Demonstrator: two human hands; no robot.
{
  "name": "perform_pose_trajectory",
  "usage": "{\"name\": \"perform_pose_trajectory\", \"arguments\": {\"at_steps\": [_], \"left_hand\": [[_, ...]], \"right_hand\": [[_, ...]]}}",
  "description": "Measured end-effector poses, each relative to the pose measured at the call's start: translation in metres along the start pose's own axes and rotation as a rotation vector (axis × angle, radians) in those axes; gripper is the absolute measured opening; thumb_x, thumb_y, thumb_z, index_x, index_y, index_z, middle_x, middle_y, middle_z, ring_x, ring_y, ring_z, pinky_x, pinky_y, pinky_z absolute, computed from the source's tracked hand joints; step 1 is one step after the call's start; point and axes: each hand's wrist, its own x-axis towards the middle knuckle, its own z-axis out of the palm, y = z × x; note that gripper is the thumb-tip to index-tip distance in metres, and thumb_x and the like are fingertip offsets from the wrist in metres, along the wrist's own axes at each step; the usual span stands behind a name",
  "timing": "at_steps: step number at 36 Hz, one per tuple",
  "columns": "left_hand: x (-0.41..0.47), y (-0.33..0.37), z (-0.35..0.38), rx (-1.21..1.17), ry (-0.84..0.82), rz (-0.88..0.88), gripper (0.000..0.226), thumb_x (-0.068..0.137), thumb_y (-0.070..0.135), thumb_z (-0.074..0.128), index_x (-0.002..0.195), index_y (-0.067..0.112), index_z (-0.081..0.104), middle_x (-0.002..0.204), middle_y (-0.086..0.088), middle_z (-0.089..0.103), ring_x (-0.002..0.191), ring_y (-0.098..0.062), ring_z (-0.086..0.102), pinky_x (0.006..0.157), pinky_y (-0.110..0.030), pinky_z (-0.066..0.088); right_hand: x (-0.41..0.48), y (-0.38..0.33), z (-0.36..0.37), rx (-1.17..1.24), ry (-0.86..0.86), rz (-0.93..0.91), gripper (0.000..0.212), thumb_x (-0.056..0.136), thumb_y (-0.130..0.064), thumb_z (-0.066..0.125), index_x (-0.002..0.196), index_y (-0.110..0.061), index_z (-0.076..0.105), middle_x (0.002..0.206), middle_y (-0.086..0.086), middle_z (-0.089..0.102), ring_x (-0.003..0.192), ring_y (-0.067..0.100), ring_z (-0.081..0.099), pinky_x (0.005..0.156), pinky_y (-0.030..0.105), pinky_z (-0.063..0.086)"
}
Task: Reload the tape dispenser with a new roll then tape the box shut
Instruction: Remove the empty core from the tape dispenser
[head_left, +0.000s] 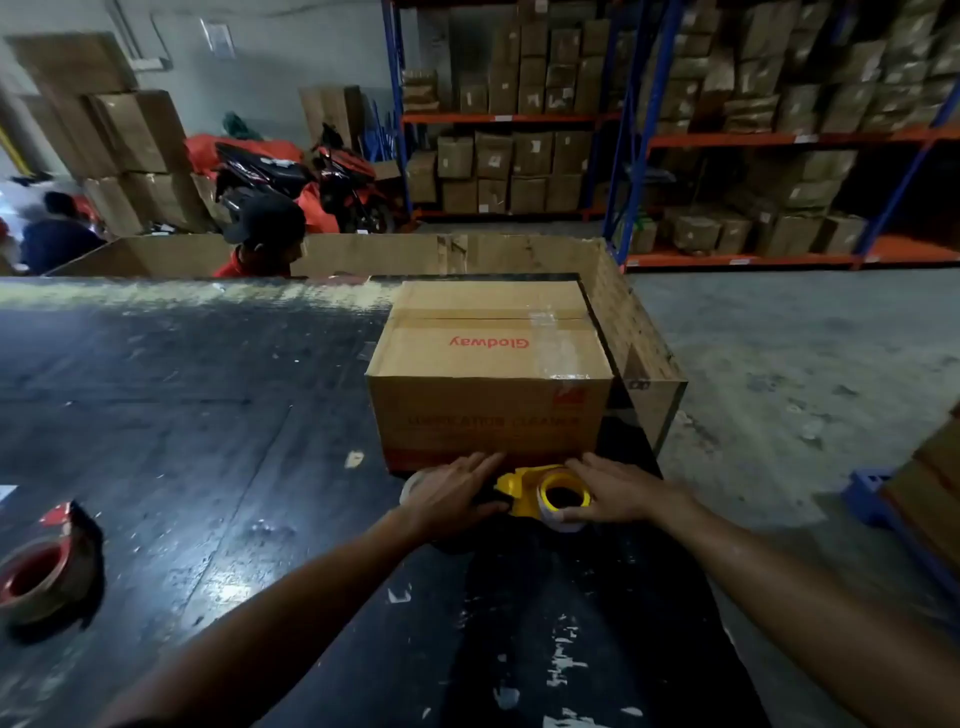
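A brown cardboard box (488, 364) with red "Glodway" lettering stands on the dark table (208, 415); its top flaps are down, with a strip of clear tape across the seam on the right. Just in front of it lies a yellow tape dispenser (530, 480) with a roll on its yellow hub. My right hand (618, 491) grips the roll side of the dispenser, thumb under the pale tape (563, 522). My left hand (457, 493) lies flat over the dispenser's dark handle end, covering most of a pale tape roll (413, 486) at its left.
A red tape dispenser (44, 564) lies at the table's left edge. A large open carton (639, 332) stands behind and right of the box. A person in a cap and red shirt (265, 236) sits beyond the table. Shelving with cartons fills the back right.
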Motion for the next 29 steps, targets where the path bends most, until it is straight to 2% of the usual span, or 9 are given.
{"name": "perform_pose_trajectory", "arguments": {"at_steps": [3, 6, 12, 16, 18, 21, 24, 27, 29], "left_hand": [[0.006, 0.008, 0.009, 0.002, -0.059, -0.033, 0.076, 0.101, 0.057, 0.050, 0.162, 0.020, 0.024, 0.157, -0.006, 0.046, 0.134, -0.030, 0.056, 0.101, -0.044, 0.048], [0.008, 0.020, 0.019, -0.075, 0.010, -0.060, 0.060, 0.099, 0.046, 0.058, 0.151, 0.019, 0.042, 0.148, -0.005, 0.057, 0.133, -0.028, 0.056, 0.109, -0.042, 0.040], [0.005, 0.025, 0.021, -0.188, 0.183, -0.049, 0.037, 0.092, 0.034, 0.070, 0.125, 0.020, 0.061, 0.117, -0.002, 0.074, 0.106, -0.026, 0.067, 0.081, -0.032, 0.036], [-0.001, 0.026, 0.024, -0.347, 0.305, -0.084, 0.036, 0.088, 0.033, 0.074, 0.121, 0.027, 0.059, 0.111, 0.006, 0.074, 0.100, -0.019, 0.070, 0.085, -0.039, 0.051], [-0.005, 0.030, 0.022, -0.497, 0.401, -0.123, 0.042, 0.087, 0.026, 0.077, 0.122, 0.029, 0.055, 0.113, 0.008, 0.073, 0.097, -0.010, 0.070, 0.081, -0.033, 0.056], [-0.008, 0.038, 0.014, -0.682, 0.581, -0.210, 0.052, 0.085, 0.019, 0.081, 0.126, 0.025, 0.050, 0.117, 0.009, 0.064, 0.098, -0.002, 0.064, 0.078, -0.016, 0.052], [-0.011, 0.050, 0.007, -0.878, 0.701, -0.315, 0.050, 0.089, 0.025, 0.078, 0.126, 0.025, 0.043, 0.120, 0.003, 0.060, 0.107, -0.009, 0.064, 0.087, -0.026, 0.056], [-0.011, 0.060, -0.007, -1.083, 0.591, -0.416, 0.029, 0.101, 0.035, 0.060, 0.124, 0.022, 0.048, 0.126, -0.003, 0.063, 0.117, -0.017, 0.062, 0.101, -0.036, 0.053], [-0.008, 0.067, -0.021, -1.312, 0.385, -0.367, 0.036, 0.105, 0.043, 0.050, 0.131, 0.020, 0.056, 0.131, -0.004, 0.066, 0.121, -0.017, 0.063, 0.109, -0.044, 0.050]], "right_hand": [[-0.001, -0.003, 0.004, 0.037, -0.014, -0.011, 0.098, 0.067, -0.085, 0.060, 0.139, -0.023, 0.036, 0.130, 0.003, 0.047, 0.118, 0.025, 0.055, 0.089, 0.044, 0.050], [-0.002, -0.002, 0.012, 0.060, 0.027, -0.032, 0.091, 0.074, -0.069, 0.071, 0.139, -0.019, 0.032, 0.131, 0.007, 0.045, 0.118, 0.028, 0.055, 0.086, 0.042, 0.049], [-0.004, -0.001, 0.014, 0.061, 0.088, -0.081, 0.088, 0.071, -0.056, 0.077, 0.136, -0.018, 0.032, 0.126, 0.003, 0.044, 0.107, 0.029, 0.060, 0.078, 0.038, 0.049], [-0.014, 0.000, 0.009, 0.093, 0.223, -0.137, 0.086, 0.062, -0.064, 0.074, 0.126, -0.024, 0.033, 0.120, -0.005, 0.037, 0.085, 0.024, 0.062, 0.067, 0.047, 0.054], [-0.019, -0.002, 0.000, 0.084, 0.301, -0.155, 0.084, 0.061, -0.064, 0.074, 0.123, -0.025, 0.034, 0.118, -0.005, 0.036, 0.074, 0.024, 0.061, 0.061, 0.047, 0.053], [-0.025, -0.006, -0.021, 0.045, 0.399, -0.178, 0.086, 0.060, -0.064, 0.075, 0.124, -0.022, 0.035, 0.119, -0.003, 0.036, 0.067, 0.023, 0.059, 0.054, 0.041, 0.051], [-0.030, -0.009, -0.044, 0.023, 0.514, -0.214, 0.087, 0.062, -0.062, 0.076, 0.125, -0.019, 0.034, 0.120, -0.001, 0.035, 0.067, 0.020, 0.058, 0.050, 0.036, 0.051], [-0.033, -0.016, -0.070, 0.000, 0.639, -0.227, 0.085, 0.065, -0.061, 0.074, 0.124, -0.015, 0.034, 0.120, 0.003, 0.036, 0.068, 0.020, 0.054, 0.043, 0.029, 0.043], [-0.032, -0.021, -0.086, -0.009, 0.711, -0.236, 0.084, 0.067, -0.059, 0.075, 0.123, -0.013, 0.033, 0.119, 0.006, 0.037, 0.073, 0.021, 0.052, 0.046, 0.026, 0.038]]}}
